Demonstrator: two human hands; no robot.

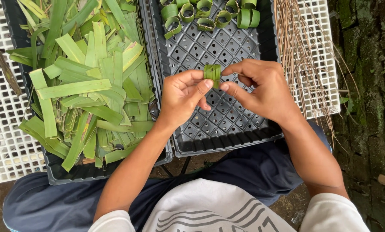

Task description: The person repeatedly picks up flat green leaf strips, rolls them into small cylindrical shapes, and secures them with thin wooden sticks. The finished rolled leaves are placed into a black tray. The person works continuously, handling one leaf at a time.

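Observation:
My left hand (pixel 181 96) and my right hand (pixel 261 88) meet over a black perforated tray (pixel 227 137). Between the fingertips of both I pinch a short folded strip of green leaf (pixel 212 73), held upright. Several finished green leaf rings (pixel 205 15) lie at the far end of the same tray. To the left, a second black tray (pixel 78 172) is heaped with cut green leaf strips (pixel 89 86).
A bundle of thin brown sticks (pixel 302 56) lies on a white lattice surface (pixel 321 25) to the right. More white lattice (pixel 3 133) shows at the left. Mossy stone ground (pixel 371 86) is at the far right. My dark trousers (pixel 252 172) are below the trays.

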